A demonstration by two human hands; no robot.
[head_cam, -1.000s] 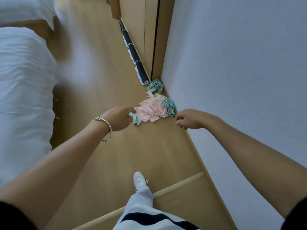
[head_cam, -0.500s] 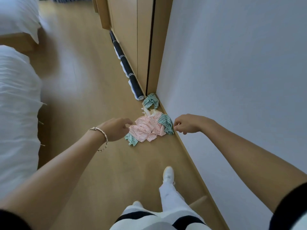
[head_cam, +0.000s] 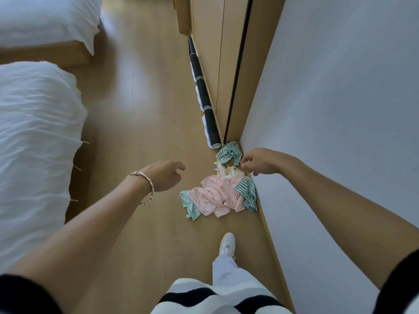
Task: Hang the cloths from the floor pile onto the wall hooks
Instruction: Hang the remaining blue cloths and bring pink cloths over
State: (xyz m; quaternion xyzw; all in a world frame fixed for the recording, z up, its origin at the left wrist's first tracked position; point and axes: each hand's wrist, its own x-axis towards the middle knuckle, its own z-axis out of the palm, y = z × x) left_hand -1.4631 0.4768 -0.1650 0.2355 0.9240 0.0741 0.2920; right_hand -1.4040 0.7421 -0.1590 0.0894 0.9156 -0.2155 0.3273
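Head view: left hand (head_cam: 163,176) and right hand (head_cam: 263,162), fingers loosely curled, empty, near cloths (head_cam: 217,197) by rolled mat (head_cam: 209,117) and wall (head_cam: 328,109).

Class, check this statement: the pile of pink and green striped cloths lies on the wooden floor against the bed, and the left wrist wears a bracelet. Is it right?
Not quite. In the head view the pile lies against the wall, well apart from the bed. The wooden floor and the bracelet on the left wrist are right.

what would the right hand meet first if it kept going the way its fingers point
Probably the far green striped cloth, which lies just beyond the fingers of the right hand, though depth is hard to judge from this one view.
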